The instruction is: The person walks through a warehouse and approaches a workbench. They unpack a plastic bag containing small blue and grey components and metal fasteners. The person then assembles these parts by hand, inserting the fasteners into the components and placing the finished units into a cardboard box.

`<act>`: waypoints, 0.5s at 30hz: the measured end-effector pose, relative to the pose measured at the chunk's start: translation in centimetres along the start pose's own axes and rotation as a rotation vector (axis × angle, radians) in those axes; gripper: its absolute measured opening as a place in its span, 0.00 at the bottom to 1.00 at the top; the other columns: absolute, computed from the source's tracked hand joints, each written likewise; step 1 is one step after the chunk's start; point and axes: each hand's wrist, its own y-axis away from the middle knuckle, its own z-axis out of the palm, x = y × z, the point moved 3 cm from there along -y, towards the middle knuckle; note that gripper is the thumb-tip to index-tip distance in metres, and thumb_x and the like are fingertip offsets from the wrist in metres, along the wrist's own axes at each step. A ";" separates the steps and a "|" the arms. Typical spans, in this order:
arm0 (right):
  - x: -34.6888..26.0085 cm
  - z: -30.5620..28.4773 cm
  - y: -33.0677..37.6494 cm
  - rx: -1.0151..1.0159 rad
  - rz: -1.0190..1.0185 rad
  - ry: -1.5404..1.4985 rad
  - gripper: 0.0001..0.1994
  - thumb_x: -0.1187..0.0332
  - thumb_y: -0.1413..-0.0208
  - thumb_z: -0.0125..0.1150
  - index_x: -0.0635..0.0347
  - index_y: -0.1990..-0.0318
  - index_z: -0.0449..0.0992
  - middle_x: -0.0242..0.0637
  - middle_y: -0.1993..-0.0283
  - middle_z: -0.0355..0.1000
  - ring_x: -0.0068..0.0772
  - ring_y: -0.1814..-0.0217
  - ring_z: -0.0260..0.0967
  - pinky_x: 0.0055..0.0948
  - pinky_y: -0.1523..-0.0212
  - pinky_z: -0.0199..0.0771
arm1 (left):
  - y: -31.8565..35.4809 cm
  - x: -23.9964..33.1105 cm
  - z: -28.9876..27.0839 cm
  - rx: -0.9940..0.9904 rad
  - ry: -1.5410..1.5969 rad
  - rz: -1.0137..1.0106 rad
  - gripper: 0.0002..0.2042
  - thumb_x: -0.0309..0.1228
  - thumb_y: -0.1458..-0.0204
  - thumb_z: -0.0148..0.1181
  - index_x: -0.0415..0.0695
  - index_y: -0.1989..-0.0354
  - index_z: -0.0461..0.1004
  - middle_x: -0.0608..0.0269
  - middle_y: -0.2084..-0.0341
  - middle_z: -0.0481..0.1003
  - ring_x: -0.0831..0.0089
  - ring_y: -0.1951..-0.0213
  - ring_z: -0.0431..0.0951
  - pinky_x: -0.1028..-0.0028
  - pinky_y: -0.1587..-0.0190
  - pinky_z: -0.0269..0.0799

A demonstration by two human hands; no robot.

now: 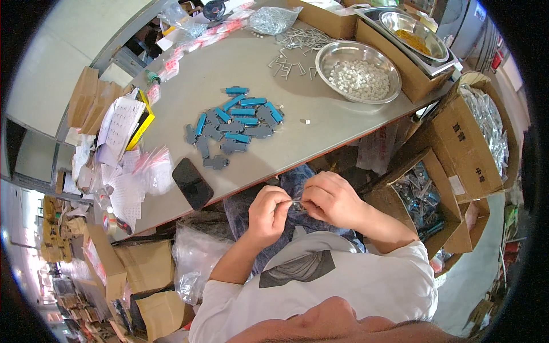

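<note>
My left hand (270, 212) and my right hand (330, 197) meet in front of my body, just off the table's near edge. Both are closed, fingertips pinched together around something thin and small, partly see-through. Its kind is hidden by the fingers. On the grey table (229, 68) ahead lies a loose pile of small blue and dark grey plastic pieces (245, 112). A single small white piece (307, 121) sits to the right of that pile. A black phone (193, 184) rests at the table's edge, left of my hands.
A steel bowl (324, 74) of small white pieces stands far right, beside bent metal rods (284, 64). Cardboard boxes at right hold bagged parts (486, 128) and blue-grey pieces (420, 197). Papers (118, 128) and plastic bags (154, 168) crowd the left; an open carton (146, 266) stands below.
</note>
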 end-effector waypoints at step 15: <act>-0.6 -0.8 3.1 0.026 0.113 0.097 0.11 0.76 0.60 0.64 0.59 0.66 0.72 0.41 0.65 0.70 0.46 0.63 0.71 0.39 0.62 0.73 | 1.4 -0.1 0.6 0.061 0.216 -0.049 0.02 0.20 0.45 0.52 0.35 0.68 0.68 0.56 0.69 0.70 0.74 0.71 0.68 0.77 0.65 0.66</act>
